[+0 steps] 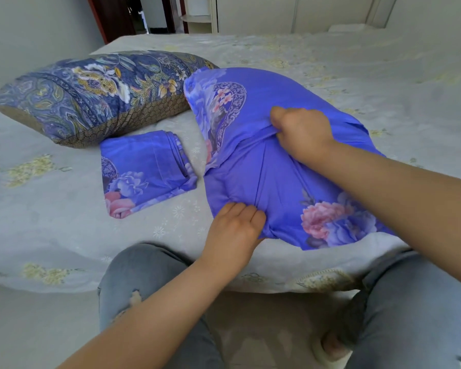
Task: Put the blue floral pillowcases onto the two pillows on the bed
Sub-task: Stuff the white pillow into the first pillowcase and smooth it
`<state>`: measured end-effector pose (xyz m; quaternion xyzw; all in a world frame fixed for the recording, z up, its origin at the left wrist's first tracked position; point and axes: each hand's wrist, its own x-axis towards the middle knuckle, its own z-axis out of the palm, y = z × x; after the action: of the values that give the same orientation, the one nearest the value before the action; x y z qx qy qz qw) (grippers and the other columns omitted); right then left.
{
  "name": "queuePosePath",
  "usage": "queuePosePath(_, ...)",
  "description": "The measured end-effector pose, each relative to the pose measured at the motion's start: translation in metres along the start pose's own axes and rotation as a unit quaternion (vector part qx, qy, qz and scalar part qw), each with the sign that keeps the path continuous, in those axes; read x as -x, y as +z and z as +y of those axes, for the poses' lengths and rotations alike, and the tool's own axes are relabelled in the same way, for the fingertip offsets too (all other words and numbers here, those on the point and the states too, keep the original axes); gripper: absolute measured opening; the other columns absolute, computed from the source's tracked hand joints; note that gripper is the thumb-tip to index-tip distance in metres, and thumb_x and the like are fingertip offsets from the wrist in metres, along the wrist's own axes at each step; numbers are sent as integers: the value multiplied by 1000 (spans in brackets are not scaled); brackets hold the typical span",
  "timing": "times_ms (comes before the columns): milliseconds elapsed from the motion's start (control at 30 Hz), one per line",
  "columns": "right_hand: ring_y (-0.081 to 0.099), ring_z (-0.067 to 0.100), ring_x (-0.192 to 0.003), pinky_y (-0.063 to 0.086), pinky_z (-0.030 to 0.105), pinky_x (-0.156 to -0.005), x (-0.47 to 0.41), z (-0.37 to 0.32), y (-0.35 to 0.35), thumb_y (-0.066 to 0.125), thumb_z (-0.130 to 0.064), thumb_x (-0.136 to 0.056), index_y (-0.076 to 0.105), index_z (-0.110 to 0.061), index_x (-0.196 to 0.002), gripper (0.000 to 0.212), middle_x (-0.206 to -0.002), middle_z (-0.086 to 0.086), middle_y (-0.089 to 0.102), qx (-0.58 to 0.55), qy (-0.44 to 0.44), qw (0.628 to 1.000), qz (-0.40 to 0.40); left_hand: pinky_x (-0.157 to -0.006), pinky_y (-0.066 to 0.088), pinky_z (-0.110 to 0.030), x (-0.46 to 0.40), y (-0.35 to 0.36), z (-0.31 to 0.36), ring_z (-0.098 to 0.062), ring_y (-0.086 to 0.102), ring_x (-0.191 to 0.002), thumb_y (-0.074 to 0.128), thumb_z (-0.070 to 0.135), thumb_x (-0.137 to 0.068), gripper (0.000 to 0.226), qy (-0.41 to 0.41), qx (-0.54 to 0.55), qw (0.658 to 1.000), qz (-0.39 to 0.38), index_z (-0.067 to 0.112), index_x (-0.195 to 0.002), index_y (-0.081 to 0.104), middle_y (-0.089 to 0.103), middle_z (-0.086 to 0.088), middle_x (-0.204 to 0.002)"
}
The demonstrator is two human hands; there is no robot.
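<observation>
A pillow wrapped in a blue floral pillowcase (253, 102) lies on the bed in front of me, its open end toward me. My right hand (302, 133) pinches a fold of the case's flap near the middle. My left hand (234, 230) grips the blue cloth at the near edge, with the fingers curled into it. A second blue floral pillowcase (144, 169) lies folded flat to the left. Behind it rests a second pillow (91, 94) in a dark paisley cover with yellow flowers.
The bed (51, 209) has a pale grey sheet with faint yellow flowers and fills most of the view. My knees in grey jeans (410, 302) press against its near edge. A doorway (149, 14) and white cupboards stand beyond the far side.
</observation>
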<state>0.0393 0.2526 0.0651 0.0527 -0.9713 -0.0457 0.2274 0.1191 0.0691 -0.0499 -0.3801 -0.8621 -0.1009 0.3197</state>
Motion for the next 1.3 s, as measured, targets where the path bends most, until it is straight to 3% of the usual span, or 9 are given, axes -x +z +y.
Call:
queuePosePath(167,57,37,-89,38,37,-67,-13,1,1,47,-23,-96,50,-7,-97,16,-101,17,61,-131,91,987,34,-69,32,-31,27,7,4,-25,53,-64,78,20,-59,29,-33,-4,999,-17,15,-80,60,55,-2,-69)
queuePosePath(267,54,28,-99,39,33,-81,6,-4,-1,58,-33,-90,51,-13,-107,27,-112,7,57,-234,51,971,-21,-69,33,-32,37,4,2,-24,56,-69,66,46,-68,40,-64,8,996,-68,17,-93,55,57,2,-76)
queuePosePath(467,38,25,-125,28,43,-104,36,12,-8,54,-74,-70,39,-24,-135,83,-133,2,44,-87,-12,989,-119,-73,37,-29,13,-15,-13,-18,45,-81,54,67,-73,50,-294,164,941,0,19,-84,50,47,3,-85)
queuePosePath(567,39,27,-122,30,43,-100,35,22,-9,54,-74,-71,43,-21,-132,82,-128,6,46,-42,6,990,-133,-89,42,-28,15,-5,-14,-13,51,-97,81,53,-59,55,-550,390,738,6,17,-88,51,53,5,-97)
queuePosePath(633,42,28,-118,30,42,-98,36,15,-4,53,-72,-74,46,-18,-126,75,-124,8,50,-1,-11,990,-144,-88,52,-38,19,-5,2,-21,64,-95,79,43,-66,54,-609,602,513,-54,12,-106,58,66,-4,-106)
queuePosePath(700,43,27,-116,30,41,-96,38,7,3,52,-67,-79,50,-17,-119,64,-120,7,53,17,-41,987,-152,-74,55,-32,20,-9,17,-23,66,-80,66,18,-81,26,-607,672,411,-107,4,-104,63,69,-11,-97)
queuePosePath(900,60,36,-87,31,33,-59,29,20,10,46,-46,-94,49,-9,-111,41,-95,18,64,-47,82,995,-25,-43,42,-17,24,-32,-6,-8,48,-40,44,-4,-90,33,-469,604,606,-219,12,-64,54,50,8,-44)
queuePosePath(1033,60,37,-83,32,36,-58,31,19,16,48,-41,-94,51,-6,-107,37,-89,19,63,-45,92,993,51,-58,44,-23,35,-36,-35,-11,56,-57,56,37,-92,34,-423,502,705,-267,8,-77,65,63,-1,-62)
queuePosePath(1300,54,33,-90,42,40,-74,77,-18,11,58,-45,-82,60,-14,-103,37,-101,10,55,-83,3,986,141,-93,38,-24,34,-39,-23,-13,47,-109,66,50,-71,59,-355,280,889,74,23,-120,49,44,10,-116)
